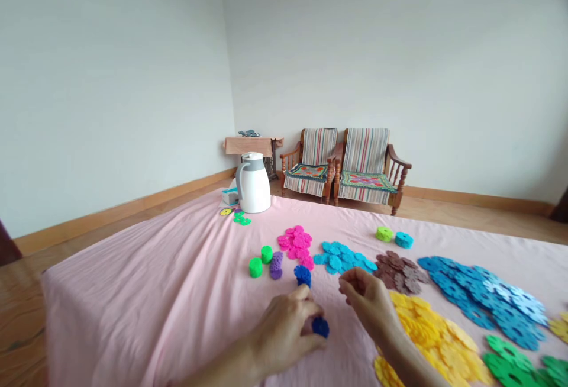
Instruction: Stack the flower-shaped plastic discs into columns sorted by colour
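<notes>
- My left hand (286,319) is low over the table, with thumb and forefinger curved toward each other; they are pinching a dark blue stack (320,326) of small discs between their tips.
- This stack is at the right side of my left hand, near the front of the pink cloth (213,292).
- Another blue pile (302,276) stands just beyond my left fingers; whether they touch it, I cannot tell.
- My right hand (366,295) is to the right, apart from the left one. Its fingers are bent and drawn together near the thumb, but I cannot tell if something small is between them.
- Under and beside my right forearm there is the heap of yellow discs (421,331).
- Beyond my right hand lie the light blue discs (339,257), and next to them the brown discs (399,271).
- The pink discs (295,242) are behind the blue pile, a little to its left.
- To the left of this pile is a purple roll (276,265), and near it two bright green stacks (255,267).
- Farther back, the white jug (256,189) stands upright on the cloth.
</notes>
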`<state>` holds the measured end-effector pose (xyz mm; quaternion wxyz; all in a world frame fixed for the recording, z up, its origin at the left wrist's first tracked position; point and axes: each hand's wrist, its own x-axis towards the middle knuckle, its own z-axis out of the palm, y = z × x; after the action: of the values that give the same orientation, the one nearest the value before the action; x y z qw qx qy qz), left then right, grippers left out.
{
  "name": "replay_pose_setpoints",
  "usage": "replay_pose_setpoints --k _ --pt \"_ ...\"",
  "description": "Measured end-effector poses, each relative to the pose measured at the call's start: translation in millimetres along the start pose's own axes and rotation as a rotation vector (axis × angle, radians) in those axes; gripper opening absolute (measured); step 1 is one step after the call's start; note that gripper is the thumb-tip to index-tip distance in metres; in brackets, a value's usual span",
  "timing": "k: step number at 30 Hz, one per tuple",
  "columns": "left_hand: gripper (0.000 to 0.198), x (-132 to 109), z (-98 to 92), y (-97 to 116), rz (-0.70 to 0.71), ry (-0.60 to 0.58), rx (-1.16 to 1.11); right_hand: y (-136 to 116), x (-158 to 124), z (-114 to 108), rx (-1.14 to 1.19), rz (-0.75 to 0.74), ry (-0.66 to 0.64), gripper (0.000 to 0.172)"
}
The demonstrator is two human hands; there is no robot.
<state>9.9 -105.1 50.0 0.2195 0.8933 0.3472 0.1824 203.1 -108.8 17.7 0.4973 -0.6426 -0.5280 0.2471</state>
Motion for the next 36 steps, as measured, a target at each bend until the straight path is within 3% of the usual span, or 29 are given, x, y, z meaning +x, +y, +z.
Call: replay_pose_setpoints --k 4,9,17,23,30,33,36 --pt "0.017 2.1 1.4 6.4 -0.019 -0.031 0.006 4.3 0.7 -4.2 0.024 -0.005 0.035 0.020" --pt "0.016 1.5 0.2 10.9 0.015 0.013 0.017 0.9 -0.7 -8.6 0.001 -0.039 0.068 0.019" --pt "0.021 26.7 -41.7 -20.9 -0.017 0.284 -0.063 2.4 -0.3 -9.1 -0.122 -0.064 0.072 0.019" --pt "0.021 47.1 -47.8 -26.1 -0.002 0.218 0.020 0.0 -1.7 -9.0 -0.147 -0.087 0.077 0.016" --pt "0.023 48.6 -41.8 -25.1 -0.029 0.151 0.087 -4.0 -3.8 -8.4 -0.174 -0.090 0.052 0.014" --pt "0.031 43.6 -41.6 -30.5 -0.030 0.184 0.069 -5.8 -4.9 -8.1 -0.206 -0.099 0.052 0.014" --pt "0.025 35.9 -42.3 -38.8 -0.061 0.234 0.079 -9.1 -8.5 -5.9 -0.255 -0.160 0.015 0.015"
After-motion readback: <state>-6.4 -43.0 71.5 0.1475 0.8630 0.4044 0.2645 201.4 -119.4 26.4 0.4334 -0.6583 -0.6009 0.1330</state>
